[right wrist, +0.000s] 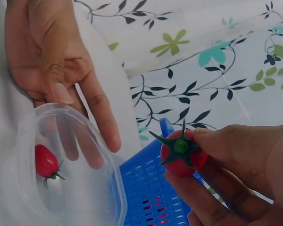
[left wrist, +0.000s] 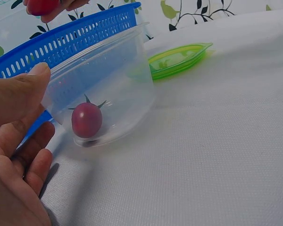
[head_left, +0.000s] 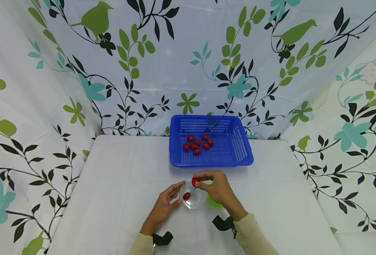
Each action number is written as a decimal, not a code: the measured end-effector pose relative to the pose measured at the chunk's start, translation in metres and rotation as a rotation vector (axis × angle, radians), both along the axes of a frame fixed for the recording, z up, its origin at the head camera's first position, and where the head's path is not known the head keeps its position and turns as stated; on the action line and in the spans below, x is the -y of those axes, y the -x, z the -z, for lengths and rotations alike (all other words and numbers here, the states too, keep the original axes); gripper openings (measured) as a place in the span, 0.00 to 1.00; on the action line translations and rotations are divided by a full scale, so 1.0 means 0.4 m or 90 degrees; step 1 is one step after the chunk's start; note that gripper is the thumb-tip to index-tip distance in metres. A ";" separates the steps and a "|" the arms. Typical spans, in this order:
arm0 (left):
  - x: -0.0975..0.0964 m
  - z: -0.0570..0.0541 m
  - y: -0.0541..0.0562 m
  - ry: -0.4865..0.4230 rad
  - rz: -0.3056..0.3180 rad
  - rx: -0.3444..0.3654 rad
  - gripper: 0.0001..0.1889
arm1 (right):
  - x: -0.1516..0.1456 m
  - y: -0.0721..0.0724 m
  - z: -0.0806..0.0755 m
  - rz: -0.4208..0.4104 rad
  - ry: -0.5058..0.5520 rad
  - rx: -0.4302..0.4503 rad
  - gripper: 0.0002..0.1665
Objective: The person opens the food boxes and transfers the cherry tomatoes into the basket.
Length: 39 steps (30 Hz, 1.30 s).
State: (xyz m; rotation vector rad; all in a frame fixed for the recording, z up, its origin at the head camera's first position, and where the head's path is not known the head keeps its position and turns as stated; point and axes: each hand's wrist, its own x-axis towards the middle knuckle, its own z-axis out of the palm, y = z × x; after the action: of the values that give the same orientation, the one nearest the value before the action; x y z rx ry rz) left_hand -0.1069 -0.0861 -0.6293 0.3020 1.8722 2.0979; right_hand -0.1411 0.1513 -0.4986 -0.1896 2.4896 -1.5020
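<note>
In the head view, my right hand [head_left: 219, 187] pinches a red cherry tomato [right wrist: 172, 157] between thumb and fingers, above a clear plastic container [head_left: 196, 203]. Its green star-shaped stem top faces the right wrist camera. Inside the container, against the wall, lies another cherry tomato [left wrist: 87, 120] with a green stem. My left hand [head_left: 165, 206] is at the container's left side, its fingers extended along the outer wall and the thumb near the rim. A green lid [left wrist: 179, 62] lies on the table beside the container, partly hidden under my right hand in the head view.
A blue perforated basket [head_left: 211, 165] stands behind the container, with several cherry tomatoes [head_left: 197, 151] in its left half. A white cloth covers the table [head_left: 127, 177]. Leaf-and-bird patterned curtains [head_left: 184, 78] enclose the back and sides.
</note>
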 end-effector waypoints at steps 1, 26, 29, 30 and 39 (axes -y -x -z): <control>0.000 0.001 0.000 0.000 0.000 0.000 0.30 | 0.000 0.002 -0.004 0.003 -0.001 0.001 0.12; -0.001 -0.002 0.002 -0.003 0.003 0.000 0.30 | -0.044 0.098 -0.075 0.008 0.051 -0.059 0.14; 0.000 -0.002 0.002 0.000 0.002 -0.001 0.30 | -0.047 0.110 -0.082 0.016 0.050 -0.067 0.14; -0.001 -0.002 0.002 0.001 0.002 -0.002 0.30 | -0.048 0.115 -0.083 0.018 0.049 -0.066 0.14; 0.000 0.005 0.001 -0.005 0.002 -0.008 0.31 | -0.062 0.151 -0.105 0.049 0.047 -0.042 0.16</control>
State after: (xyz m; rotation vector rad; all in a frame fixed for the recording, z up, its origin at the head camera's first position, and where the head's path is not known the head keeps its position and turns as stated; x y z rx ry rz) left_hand -0.1074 -0.0861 -0.6311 0.3199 1.8706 2.1067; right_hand -0.2017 0.1762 -0.4565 -0.1601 2.5214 -1.6458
